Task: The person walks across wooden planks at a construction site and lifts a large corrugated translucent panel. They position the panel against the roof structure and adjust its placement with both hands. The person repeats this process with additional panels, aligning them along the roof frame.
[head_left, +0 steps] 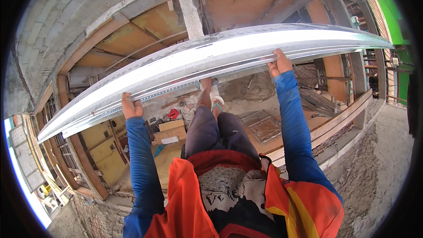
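A long stack of shiny silver metal profiles [211, 49] stretches across the view from lower left to upper right, its line bent by the lens. Along its near side runs a thin strip with a row of small holes [169, 89]. My left hand [132, 106] is closed on the near edge of the stack, left of the middle, thumb below. Further right, my right hand [280, 64] grips the same edge, also closed. The undersides of the profiles, and part of my fingers behind them, are hidden.
Below me are my legs and a foot in a sandal [217, 102]. Brown boxes [170, 131], a red item [174, 113] and a metal grid [262, 128] lie lower down. A timber beam [326, 125] crosses at right. A concrete column [188, 11] stands beyond the profiles.
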### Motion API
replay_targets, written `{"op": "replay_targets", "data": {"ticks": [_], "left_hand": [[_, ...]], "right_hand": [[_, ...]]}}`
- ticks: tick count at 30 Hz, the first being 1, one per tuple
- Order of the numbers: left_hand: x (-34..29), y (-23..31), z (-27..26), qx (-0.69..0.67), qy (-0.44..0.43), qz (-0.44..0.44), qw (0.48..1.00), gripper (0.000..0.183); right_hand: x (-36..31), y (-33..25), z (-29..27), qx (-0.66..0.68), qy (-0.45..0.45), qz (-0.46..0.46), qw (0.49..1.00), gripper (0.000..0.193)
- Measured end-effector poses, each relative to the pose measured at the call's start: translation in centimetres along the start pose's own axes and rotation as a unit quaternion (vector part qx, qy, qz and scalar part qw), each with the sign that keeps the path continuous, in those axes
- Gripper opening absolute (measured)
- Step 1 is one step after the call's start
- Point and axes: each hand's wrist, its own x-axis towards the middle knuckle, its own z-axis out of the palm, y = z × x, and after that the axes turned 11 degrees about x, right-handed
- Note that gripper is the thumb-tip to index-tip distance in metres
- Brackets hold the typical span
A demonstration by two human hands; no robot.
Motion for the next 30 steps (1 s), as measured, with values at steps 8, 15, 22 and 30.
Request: {"op": "replay_targets", "data": {"ticks": [8,15,22,30], "left_hand": [[-2.4,2.5,-0.7,-0.101,0.004,-0.055,0.993,0.007],[-3.5,3.4,-1.7,-0.152,0.063,-0.137,0.977,0.008],[-6.6,5.2,-2.1,-0.199,0.043,-0.119,0.972,0.007],[-8.5,5.0,-3.7,-0.145,0.038,-0.130,0.980,0.005]], "right_hand": [[-3.0,-0.5,-1.7,0.005,-0.013,-0.001,1.000,0.028],[-5.3,-1.4,-1.8,0.031,-0.006,-0.018,0.999,0.027],[-7.7,-3.5,-2.1,0.025,-0.044,-0.021,0.998,0.026],[-8.2,-4.4,-3.7,0.029,-0.020,0.001,0.999,0.027]]}}
